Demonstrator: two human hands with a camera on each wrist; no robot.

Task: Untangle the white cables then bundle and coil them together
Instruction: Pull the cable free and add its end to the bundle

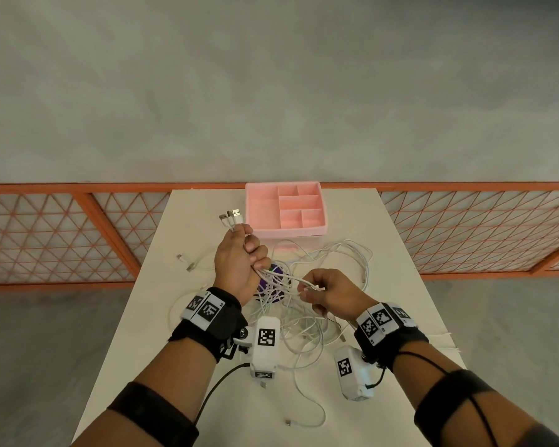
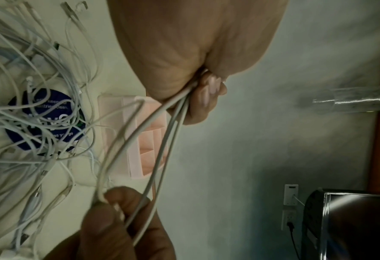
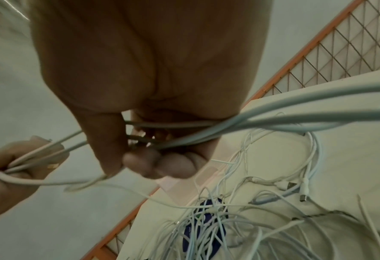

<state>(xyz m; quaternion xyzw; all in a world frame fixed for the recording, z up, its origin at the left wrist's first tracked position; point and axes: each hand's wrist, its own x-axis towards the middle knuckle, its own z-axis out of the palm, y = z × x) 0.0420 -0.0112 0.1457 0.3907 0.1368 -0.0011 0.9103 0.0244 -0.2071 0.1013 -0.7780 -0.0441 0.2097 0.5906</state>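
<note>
Several limp, light white cables (image 1: pixel 307 304) near the table's (image 1: pixel 400 253) middle should handle best near their plugs, where left hand (image 1: pixel 239 266) fists them and right hand (image 1: pixel 328 293) pinches strands.

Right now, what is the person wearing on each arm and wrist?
Both hands are bare. The left wrist and right wrist each carry a black fabric wrap with white blocks printed with black square-pattern markers, plus a white camera housing bearing another marker. A black band circles each forearm, and thin black cables trail back.
</note>
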